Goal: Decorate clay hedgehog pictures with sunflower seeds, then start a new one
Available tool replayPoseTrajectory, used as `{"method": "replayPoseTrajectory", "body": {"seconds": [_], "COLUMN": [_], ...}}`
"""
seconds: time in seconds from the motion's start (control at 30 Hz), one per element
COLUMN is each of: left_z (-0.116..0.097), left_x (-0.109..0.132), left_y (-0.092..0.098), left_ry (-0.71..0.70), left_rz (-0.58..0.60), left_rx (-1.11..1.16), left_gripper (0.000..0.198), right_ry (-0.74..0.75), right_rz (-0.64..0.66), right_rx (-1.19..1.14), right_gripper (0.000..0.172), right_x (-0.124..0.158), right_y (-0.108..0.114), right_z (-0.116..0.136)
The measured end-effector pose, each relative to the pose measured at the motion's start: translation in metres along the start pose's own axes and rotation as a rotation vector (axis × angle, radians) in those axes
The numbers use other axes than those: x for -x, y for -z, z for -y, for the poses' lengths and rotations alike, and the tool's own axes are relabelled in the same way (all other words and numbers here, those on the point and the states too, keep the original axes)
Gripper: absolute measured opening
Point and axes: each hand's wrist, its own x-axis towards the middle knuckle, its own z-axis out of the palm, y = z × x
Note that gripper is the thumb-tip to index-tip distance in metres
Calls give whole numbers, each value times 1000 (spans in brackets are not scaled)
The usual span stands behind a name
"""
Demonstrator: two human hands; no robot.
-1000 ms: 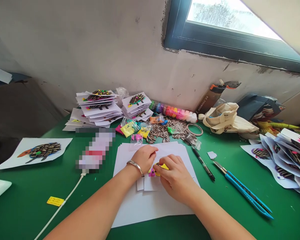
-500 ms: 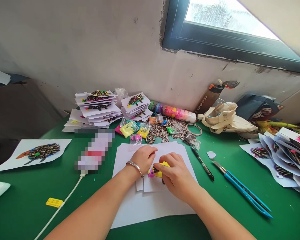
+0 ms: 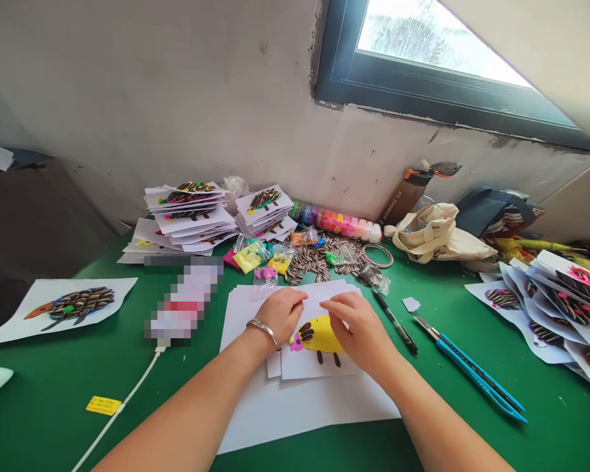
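A white card [image 3: 295, 371] lies on larger white sheets [image 3: 324, 414] in front of me. On it is a yellow clay animal body [image 3: 322, 335] with a pink face [image 3: 295, 343], dark legs and several striped sunflower seeds [image 3: 305, 333] near the head. My left hand [image 3: 281, 316], with a silver bangle, rests at the card's upper left, fingers curled together. Just over the yellow body's right part is my right hand [image 3: 356, 324], its fingers bent and drawn together. Whatever either hand's fingertips hold is hidden.
Loose sunflower seeds [image 3: 309, 262] and bagged clay [image 3: 250, 257] lie behind the sheets. To the right are a pen [image 3: 396, 323] and a blue utility knife [image 3: 472, 370]. Stacked finished cards [image 3: 191, 226] stand at the back left, others [image 3: 545, 308] at the right. A white cable [image 3: 128, 401] runs along the left.
My right hand has moved up and slightly right, uncovering more of the yellow body, the seeds and the legs. My left hand stays nearly in place. The view has shifted slightly.
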Motion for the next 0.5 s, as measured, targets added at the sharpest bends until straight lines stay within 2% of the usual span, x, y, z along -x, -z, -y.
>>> {"method": "replayPoseTrajectory", "body": {"seconds": [0.07, 0.2, 0.33, 0.5], "left_z": [0, -2, -2, 0], "left_x": [0, 1, 1, 1], "left_y": [0, 2, 2, 1], "left_ry": [-1, 2, 2, 7], "left_rz": [-1, -8, -9, -12], "left_rx": [-1, -3, -2, 4], "left_gripper": [25, 25, 25, 25], "right_ry": [-94, -220, -279, -296], "right_rz": [46, 234, 255, 293], "right_rx": [75, 342, 450, 525], "right_gripper": [27, 27, 28, 23], "right_x": [-12, -43, -63, -68], "right_y": [3, 1, -14, -29], "right_z": [-11, -26, -35, -40]}}
